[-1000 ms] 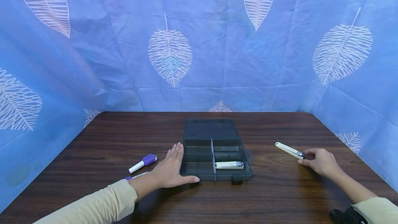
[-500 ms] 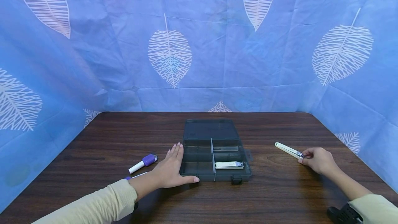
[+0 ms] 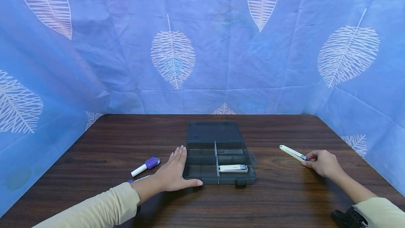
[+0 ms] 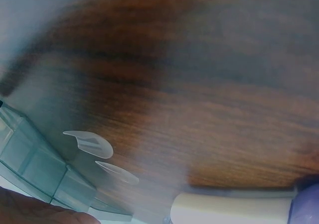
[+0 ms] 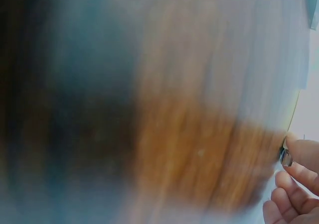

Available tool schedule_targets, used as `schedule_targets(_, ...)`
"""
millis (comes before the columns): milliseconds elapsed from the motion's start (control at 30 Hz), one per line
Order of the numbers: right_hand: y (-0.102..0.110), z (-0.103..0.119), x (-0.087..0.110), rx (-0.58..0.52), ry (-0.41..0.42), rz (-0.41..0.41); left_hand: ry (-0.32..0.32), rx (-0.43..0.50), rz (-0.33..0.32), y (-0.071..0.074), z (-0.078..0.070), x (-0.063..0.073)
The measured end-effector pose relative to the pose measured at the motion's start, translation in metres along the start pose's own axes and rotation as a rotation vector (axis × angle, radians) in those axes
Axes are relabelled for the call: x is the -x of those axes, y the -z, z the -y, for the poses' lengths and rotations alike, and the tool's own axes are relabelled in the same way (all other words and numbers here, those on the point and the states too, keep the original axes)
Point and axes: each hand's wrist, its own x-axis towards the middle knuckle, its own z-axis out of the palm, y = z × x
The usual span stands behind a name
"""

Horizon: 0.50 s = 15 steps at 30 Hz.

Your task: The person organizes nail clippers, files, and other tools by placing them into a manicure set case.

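My right hand [image 3: 324, 163] pinches the metal jaw end of a cream nail clipper [image 3: 291, 152] at the right of the table. In the right wrist view, thumb and finger meet on its shiny metal end [image 5: 286, 158]. My left hand [image 3: 172, 171] lies with straight fingers along the left side of a dark see-through divider box [image 3: 218, 181], its thumb at the front edge. The box's lid [image 3: 213, 131] is laid back. Inside the front right compartment lies another cream nail clipper [image 3: 233, 168].
Left of the left hand lies a purple bottle-like thing with a long white cap [image 3: 145, 166]. A second purple item [image 3: 130, 181] with a thin pale part is partly hidden behind the left forearm. A blue leaf-patterned cloth [image 3: 209, 62] surrounds the brown wooden table [image 3: 262, 200].
My right hand has shifted very slightly to the left along with the nail clipper's near end. The left hand and the box look the same.
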Motion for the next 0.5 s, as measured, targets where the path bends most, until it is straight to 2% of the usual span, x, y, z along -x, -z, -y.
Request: schedule_targets(500, -0.0016, 0.0041, 0.0051, -0.006, 0.079, -0.088, 0.002, -0.007, 0.004, -0.0013, 0.0023, -0.0015)
